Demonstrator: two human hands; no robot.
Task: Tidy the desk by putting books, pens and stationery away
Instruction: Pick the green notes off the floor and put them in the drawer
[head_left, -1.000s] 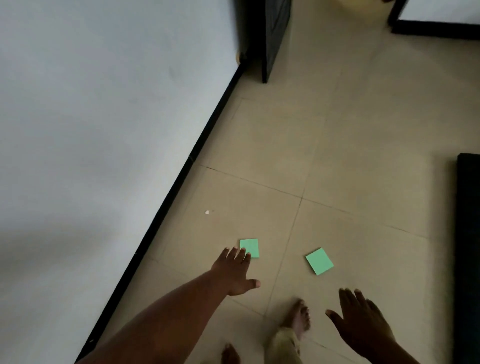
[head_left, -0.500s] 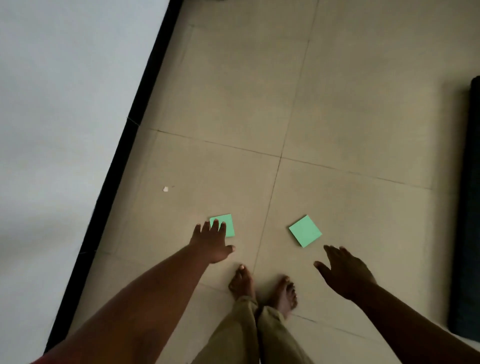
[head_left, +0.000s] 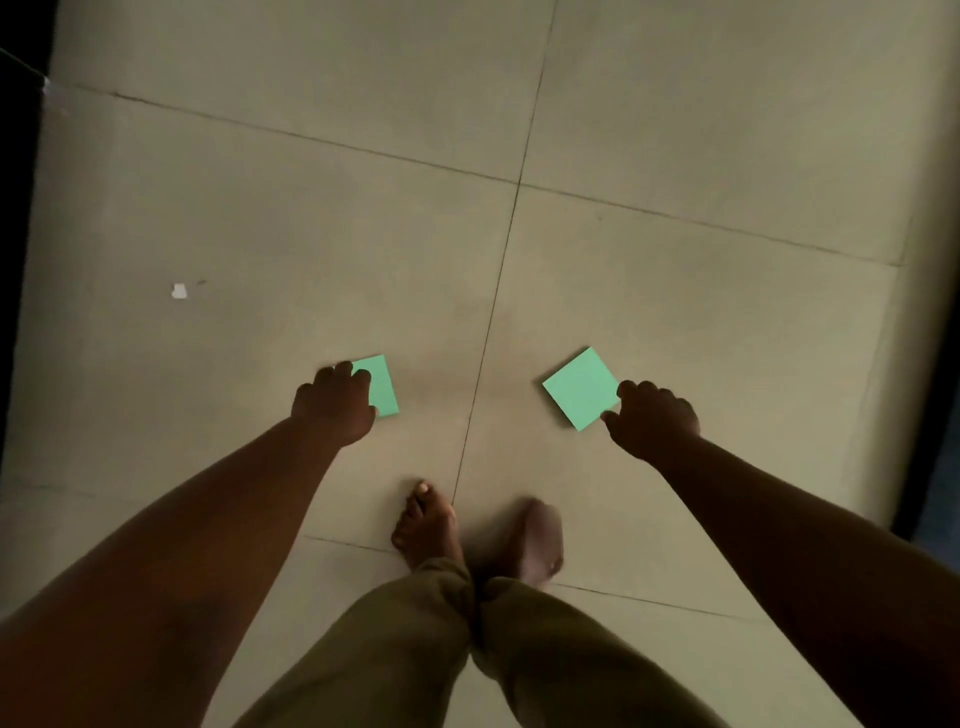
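Note:
Two green sticky-note pads lie flat on the beige tiled floor. My left hand (head_left: 332, 402) reaches down with its fingers curled over the left edge of the left green pad (head_left: 382, 387), covering part of it. My right hand (head_left: 655, 415) has its thumb and fingertips closed on the lower right edge of the right green pad (head_left: 581, 388), which sits turned like a diamond. Both pads still rest on the floor.
My bare feet (head_left: 426, 525) and olive trouser legs (head_left: 415, 649) stand just behind the pads. A small white scrap (head_left: 179, 292) lies on the floor at the left. A dark skirting (head_left: 21, 208) runs along the left edge, and dark furniture (head_left: 935, 364) borders the right.
The view has tilted further down and nearer to the floor. Both hands have dropped onto the pads: the left now covers its pad's edge, the right has reached its pad.

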